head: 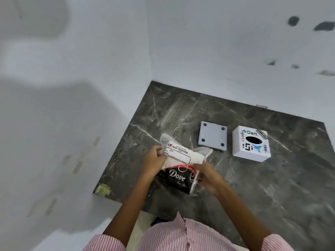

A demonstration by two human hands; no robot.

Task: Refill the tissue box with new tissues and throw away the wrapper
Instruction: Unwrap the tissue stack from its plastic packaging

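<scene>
A pack of tissues (178,166) in a clear plastic wrapper, black and red with a white label, is held over the dark marble counter (253,187). My left hand (154,160) grips its upper left end. My right hand (208,176) pinches the wrapper at its lower right side. The white tissue box (251,144), covered with stickers and showing a dark oval slot on top, stands to the right. Its grey base plate (212,135), with dark feet at the corners, lies flat between the pack and the box.
White walls meet at the counter's far left corner (151,81). A worn yellowish patch (103,189) marks the counter's near left corner. The counter's front edge runs close to my striped shirt (181,236).
</scene>
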